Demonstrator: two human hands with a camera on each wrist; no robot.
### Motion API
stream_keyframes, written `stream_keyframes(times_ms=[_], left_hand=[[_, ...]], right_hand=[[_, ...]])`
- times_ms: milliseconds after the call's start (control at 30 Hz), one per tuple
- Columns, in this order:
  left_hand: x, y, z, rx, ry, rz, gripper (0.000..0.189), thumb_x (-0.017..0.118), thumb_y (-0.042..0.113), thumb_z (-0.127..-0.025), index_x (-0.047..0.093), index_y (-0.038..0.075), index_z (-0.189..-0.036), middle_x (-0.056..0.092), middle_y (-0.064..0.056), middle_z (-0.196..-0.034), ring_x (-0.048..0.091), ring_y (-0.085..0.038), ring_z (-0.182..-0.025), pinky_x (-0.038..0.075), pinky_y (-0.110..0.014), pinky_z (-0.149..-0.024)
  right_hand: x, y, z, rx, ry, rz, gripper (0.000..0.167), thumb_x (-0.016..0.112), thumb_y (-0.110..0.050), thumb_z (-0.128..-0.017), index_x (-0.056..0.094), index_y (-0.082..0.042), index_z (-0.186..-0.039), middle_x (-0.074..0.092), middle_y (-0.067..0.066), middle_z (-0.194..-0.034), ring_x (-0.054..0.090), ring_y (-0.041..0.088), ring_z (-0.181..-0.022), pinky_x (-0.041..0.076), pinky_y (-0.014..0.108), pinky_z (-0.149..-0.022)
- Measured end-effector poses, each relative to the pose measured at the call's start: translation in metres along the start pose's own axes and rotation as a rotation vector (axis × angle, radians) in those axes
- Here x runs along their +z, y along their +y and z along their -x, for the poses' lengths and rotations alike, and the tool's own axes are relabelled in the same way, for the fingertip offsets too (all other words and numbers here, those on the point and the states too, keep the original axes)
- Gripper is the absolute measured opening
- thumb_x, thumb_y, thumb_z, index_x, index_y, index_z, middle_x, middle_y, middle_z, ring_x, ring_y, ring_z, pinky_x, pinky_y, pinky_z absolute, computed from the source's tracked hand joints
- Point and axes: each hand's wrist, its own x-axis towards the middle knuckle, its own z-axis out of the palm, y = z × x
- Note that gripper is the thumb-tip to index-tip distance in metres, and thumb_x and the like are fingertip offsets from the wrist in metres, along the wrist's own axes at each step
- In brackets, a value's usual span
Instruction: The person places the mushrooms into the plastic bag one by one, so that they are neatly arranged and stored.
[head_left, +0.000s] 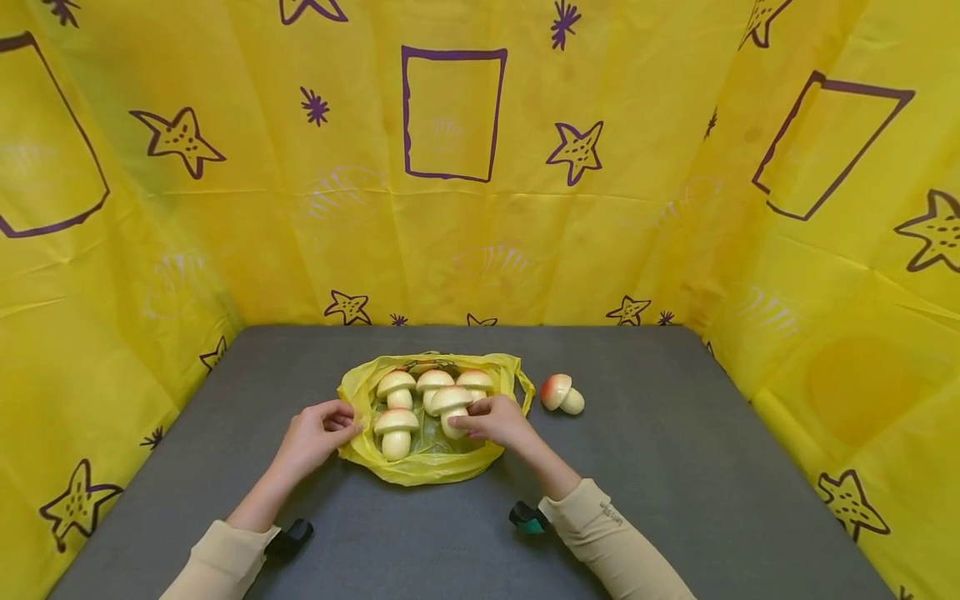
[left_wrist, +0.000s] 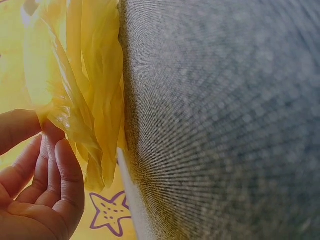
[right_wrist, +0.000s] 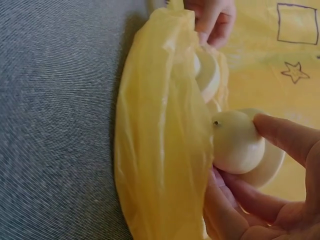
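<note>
A yellow plastic bag [head_left: 420,473] lies with its mouth spread wide, and several toy mushrooms with cream stems and reddish-cream caps sit inside it. My left hand [head_left: 321,429] pinches the bag's left rim between thumb and forefinger, the plastic bunching at the fingertips in the left wrist view. Between thumb and fingers, my right hand [head_left: 498,421] grips one mushroom [head_left: 452,400] by its stem, over the bag's right half. The right wrist view shows this mushroom's rounded stem end [right_wrist: 235,142] at the bag's rim. Another mushroom [head_left: 558,392] lies on its side, right of the bag.
A dark grey table [head_left: 420,542] carries the bag and the loose mushroom. Yellow cloth walls [head_left: 465,242] with purple stars and frames rise behind it and on both sides. Dark straps with camera mounts [head_left: 529,517] hang under the wrists.
</note>
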Motion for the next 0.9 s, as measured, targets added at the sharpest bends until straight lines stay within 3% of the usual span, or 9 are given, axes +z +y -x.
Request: stream_keyframes(times_ms=[167, 367, 567, 900], left_hand=[[-0.001, 0.0, 0.0, 0.003, -0.005, -0.002, 0.023, 0.073, 0.021, -0.083, 0.066, 0.004, -0.095, 0.068, -0.007, -0.087, 0.061, -0.014, -0.075, 0.049, -0.023, -0.059], [-0.001, 0.001, 0.002, 0.002, -0.009, -0.004, 0.022, 0.073, 0.021, -0.083, 0.066, 0.004, -0.095, 0.068, -0.006, -0.087, 0.061, -0.014, -0.076, 0.048, -0.023, -0.059], [-0.001, 0.001, 0.003, 0.003, -0.003, -0.003, 0.022, 0.073, 0.02, -0.083, 0.066, 0.004, -0.095, 0.068, -0.006, -0.087, 0.061, -0.014, -0.076, 0.049, -0.023, -0.06], [-0.002, 0.001, 0.002, 0.007, 0.011, -0.003, 0.021, 0.073, 0.019, -0.083, 0.066, 0.004, -0.095, 0.068, -0.006, -0.087, 0.061, -0.014, -0.076, 0.049, -0.022, -0.06]], right_hand=[[0.006, 0.002, -0.001, 0.018, -0.006, 0.021, 0.032, 0.078, -0.032, -0.077, 0.072, -0.002, -0.086, 0.071, 0.007, -0.076, 0.071, 0.026, -0.072, 0.056, 0.033, -0.064], [0.013, 0.005, 0.0, 0.037, -0.016, 0.009, 0.03, 0.078, -0.029, -0.077, 0.071, 0.0, -0.08, 0.07, 0.012, -0.074, 0.071, 0.025, -0.069, 0.055, 0.029, -0.06], [0.019, 0.009, -0.002, 0.05, -0.023, 0.009, 0.03, 0.079, -0.03, -0.077, 0.072, -0.002, -0.08, 0.07, 0.008, -0.072, 0.07, 0.02, -0.066, 0.055, 0.028, -0.059], [0.027, 0.015, -0.006, 0.001, -0.032, 0.042, 0.029, 0.079, -0.031, -0.077, 0.073, -0.003, -0.081, 0.071, 0.007, -0.075, 0.068, 0.015, -0.064, 0.055, 0.028, -0.058]])
